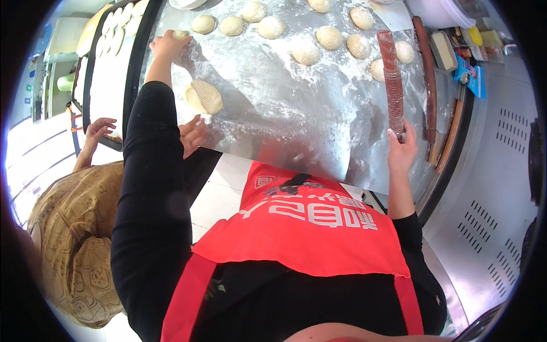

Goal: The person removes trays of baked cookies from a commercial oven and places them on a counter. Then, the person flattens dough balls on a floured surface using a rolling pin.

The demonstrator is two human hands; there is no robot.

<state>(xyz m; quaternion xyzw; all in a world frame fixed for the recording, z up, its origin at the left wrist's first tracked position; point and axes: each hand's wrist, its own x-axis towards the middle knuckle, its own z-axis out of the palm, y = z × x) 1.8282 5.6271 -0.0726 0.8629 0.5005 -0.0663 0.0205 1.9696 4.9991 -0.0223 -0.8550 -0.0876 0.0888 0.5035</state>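
Observation:
My left hand [166,46] reaches to the far left of the floured metal table, its fingers around a small dough ball [180,34]. Other round dough balls [271,27] lie in a loose line to its right. Nearer to me rests a flattened oval dough piece [204,97] with ridges pressed across it. My right hand [402,147] grips the lower end of a reddish-brown ridged rolling pin [390,77]. The pin stands out away from me over the right side of the table, partly covering a dough ball [377,70] beneath it.
Beside the table's left edge, a dark-rimmed tray [109,81] carries several flattened dough pieces [124,15]. Another person's hand [193,134] is near the ridged dough; their other hand [99,129] is by the tray. At right lie a long brown rod [425,81] and a blue packet [469,76].

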